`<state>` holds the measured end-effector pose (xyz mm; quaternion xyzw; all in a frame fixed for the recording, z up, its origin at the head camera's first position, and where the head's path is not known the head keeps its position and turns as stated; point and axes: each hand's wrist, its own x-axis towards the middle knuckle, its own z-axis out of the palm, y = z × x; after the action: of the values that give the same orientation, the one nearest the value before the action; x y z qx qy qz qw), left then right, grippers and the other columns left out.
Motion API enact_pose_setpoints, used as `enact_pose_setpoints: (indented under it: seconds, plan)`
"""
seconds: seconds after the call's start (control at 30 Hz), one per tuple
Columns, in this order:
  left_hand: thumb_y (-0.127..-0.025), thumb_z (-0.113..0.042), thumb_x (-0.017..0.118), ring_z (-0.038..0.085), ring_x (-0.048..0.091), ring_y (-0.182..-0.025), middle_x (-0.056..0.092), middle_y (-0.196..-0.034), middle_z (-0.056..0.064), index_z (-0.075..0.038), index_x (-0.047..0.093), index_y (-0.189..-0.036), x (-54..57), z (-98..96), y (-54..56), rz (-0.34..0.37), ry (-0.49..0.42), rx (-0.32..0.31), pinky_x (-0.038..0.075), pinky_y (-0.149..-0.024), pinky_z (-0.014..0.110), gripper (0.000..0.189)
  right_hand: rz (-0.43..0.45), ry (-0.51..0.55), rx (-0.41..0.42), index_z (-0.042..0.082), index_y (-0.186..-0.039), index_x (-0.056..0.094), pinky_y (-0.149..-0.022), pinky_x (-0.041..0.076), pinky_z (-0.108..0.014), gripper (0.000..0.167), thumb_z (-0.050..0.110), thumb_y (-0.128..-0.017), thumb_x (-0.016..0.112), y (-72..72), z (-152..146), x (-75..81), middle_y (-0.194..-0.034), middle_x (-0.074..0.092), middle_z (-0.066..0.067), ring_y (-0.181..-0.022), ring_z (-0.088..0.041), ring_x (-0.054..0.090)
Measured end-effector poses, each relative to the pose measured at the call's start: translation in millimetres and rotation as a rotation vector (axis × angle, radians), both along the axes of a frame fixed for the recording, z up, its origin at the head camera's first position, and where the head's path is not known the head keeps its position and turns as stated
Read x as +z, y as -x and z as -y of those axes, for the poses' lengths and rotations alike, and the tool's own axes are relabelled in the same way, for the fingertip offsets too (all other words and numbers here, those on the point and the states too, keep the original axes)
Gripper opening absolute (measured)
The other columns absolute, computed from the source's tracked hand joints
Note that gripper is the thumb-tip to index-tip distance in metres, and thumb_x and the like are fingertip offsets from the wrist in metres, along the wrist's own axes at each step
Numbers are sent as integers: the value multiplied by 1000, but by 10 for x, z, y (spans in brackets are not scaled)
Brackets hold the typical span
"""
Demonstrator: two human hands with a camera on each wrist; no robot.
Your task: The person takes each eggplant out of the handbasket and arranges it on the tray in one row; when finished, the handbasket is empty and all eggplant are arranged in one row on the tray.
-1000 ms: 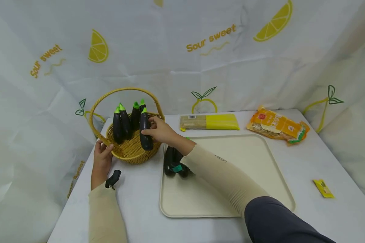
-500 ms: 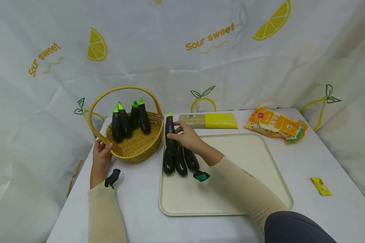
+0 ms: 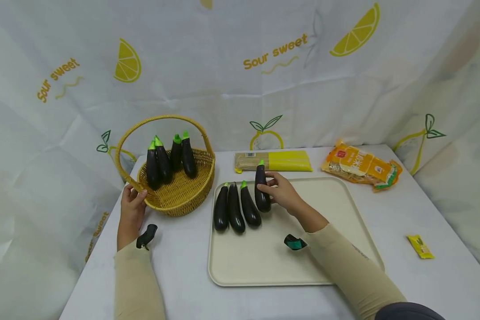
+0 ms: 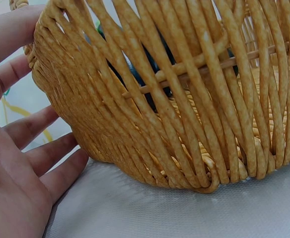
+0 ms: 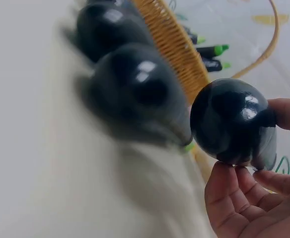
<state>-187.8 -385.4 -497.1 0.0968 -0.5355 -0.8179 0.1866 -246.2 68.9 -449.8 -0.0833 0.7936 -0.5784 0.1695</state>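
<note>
My right hand [image 3: 282, 192] pinches a dark eggplant [image 3: 262, 189] with a green stem end between thumb and fingers, above the beige tray [image 3: 264, 275]. In the right wrist view the blunt end of this eggplant [image 5: 232, 121] faces the camera. Three more eggplants [image 3: 235, 209] lie side by side at the tray's left. At the left, my left hand [image 3: 133, 206] grips the side of a yellow wicker basket [image 3: 184, 206] near the foot of its hoop handle. The left wrist view has the fingers [image 4: 50, 153] against the woven wall [image 4: 150, 99]. Several eggplants [image 3: 164, 162] lean inside the basket.
Behind the tray lies a flat yellow packet of noodles [image 3: 274, 161]. An orange food bag [image 3: 362, 166] lies at the back right, and a small yellow sachet [image 3: 421, 247] near the right edge. A white printed curtain [image 3: 224, 89] hangs behind the white table [image 3: 184, 275].
My right hand has carried the eggplant from the basket rightward over the tray, past the three lying there. My left hand stays on the basket.
</note>
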Motion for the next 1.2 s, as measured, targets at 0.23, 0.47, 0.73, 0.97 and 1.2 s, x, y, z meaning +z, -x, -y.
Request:
enact_pose_setpoints:
  seconds: [0.23,0.47,0.73,0.97,1.2]
  plan:
    - [-94,5,57,21,48,-113,46,-134,8,-15,47,-124,21,-12,-7,0,-10,7,44,-89,26,37,6,-195,15,7,-144,41,-72,52,-36,67,41,-91,67,-24,-93,-202,-122,54,-18,-96,-27,57]
    - [-93,4,60,18,49,-112,47,-135,7,-16,48,-123,13,-3,-3,10,-6,13,43,-90,26,38,-18,-325,72,4,-141,44,-63,52,-33,67,41,-90,67,-93,-50,-228,-111,60,-12,-80,-21,61]
    - [-93,5,59,20,49,-114,46,-135,8,-15,48,-125,-13,-4,-9,0,-12,13,43,-91,26,39,-46,-391,107,4,-141,44,-62,51,-34,70,46,-90,66,-96,-54,-230,-104,63,-9,-64,-18,63]
    - [-93,4,60,18,50,-111,49,-132,6,-16,50,-120,-32,13,-5,-5,-30,4,44,-90,26,36,-49,-387,121,4,-143,42,-63,52,-34,73,48,-90,65,-98,-85,-221,-102,63,-9,-64,-18,64]
    - [-93,6,59,20,50,-109,48,-129,9,-14,49,-120,-10,-6,-4,-23,-42,2,45,-87,27,35,-60,-391,135,4,-142,43,-63,52,-34,72,48,-90,66,-91,-121,-190,-101,62,-8,-63,-18,64]
